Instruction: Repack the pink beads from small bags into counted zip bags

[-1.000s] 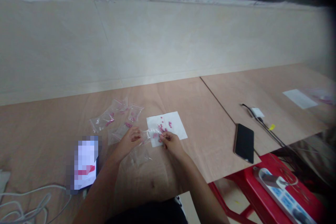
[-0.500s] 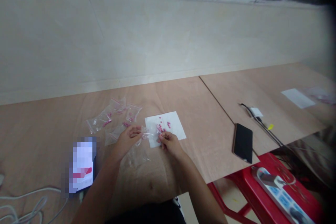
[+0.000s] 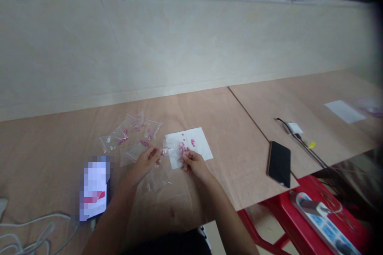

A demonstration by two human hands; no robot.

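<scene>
"What's at the far left?"

"A looped white cable [image 3: 38, 240] on the pale brown wooden table [image 3: 209, 111], then an upright-lying phone with a lit screen [image 3: 95, 187], partly pixelated."

"And right of that?"

"A loose group of clear plastic zip bags [image 3: 112, 139] with small pink pieces inside. The left hand [image 3: 146, 160] is just beside the nearest of them, its fingers curled."

"Gripping anything?"

"I can't tell. The fingertips are close to the left end of another bag, a small crumpled clear plastic one [image 3: 172, 146], but the contact is too small to make out."

"Where is that bag exactly?"

"Between the two hands, over the left part of a square white paper sheet [image 3: 205, 143]. More small round pink pieces [image 3: 193, 142] lie on the sheet."

"The right hand [image 3: 196, 163]?"

"At the sheet's near edge, thumb and fingers pinching the crumpled bag's right end."

"Farther right?"

"A black phone with a dark screen [image 3: 279, 163], then a white power strip [image 3: 321, 221] on a red plastic stool [image 3: 279, 209]."
</scene>
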